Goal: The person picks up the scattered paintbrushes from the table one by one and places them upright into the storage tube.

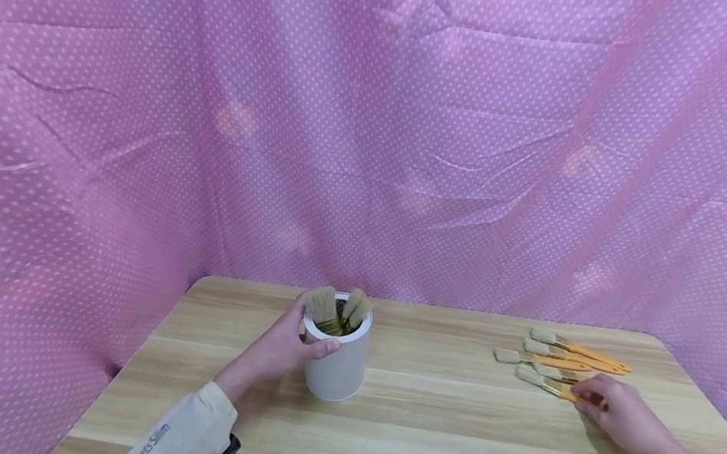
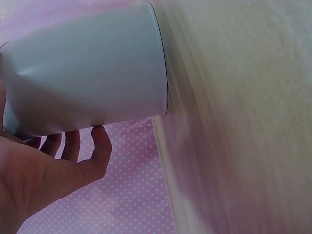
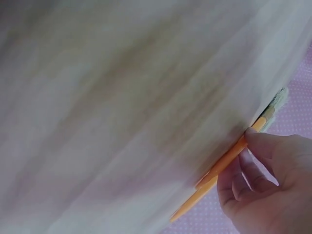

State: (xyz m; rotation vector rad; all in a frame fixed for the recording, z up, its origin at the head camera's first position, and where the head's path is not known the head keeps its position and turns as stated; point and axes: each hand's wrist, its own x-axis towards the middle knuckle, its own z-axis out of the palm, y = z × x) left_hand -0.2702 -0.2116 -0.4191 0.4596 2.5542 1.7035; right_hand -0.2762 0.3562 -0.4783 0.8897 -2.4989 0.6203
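A white-grey can (image 1: 337, 372) stands upright on the table, with several paintbrushes (image 1: 325, 310) in it, bristles up. My left hand (image 1: 286, 343) holds the can by its upper side, thumb at the front near the rim; in the left wrist view the fingers curl along the can's wall. Over on the right, my right hand (image 1: 624, 416) pinches the orange handle of a paintbrush (image 1: 532, 376), whose bristles point left. A second orange handle (image 3: 194, 200) shows beside the pinched one in the right wrist view. Several more paintbrushes (image 1: 586, 353) lie just beyond that hand.
The wooden table (image 1: 420, 421) has a light grain and rounded far corners. A pink-purple dotted cloth (image 1: 375, 143) hangs behind it and along both sides. Between the can and the loose brushes lies a stretch of tabletop.
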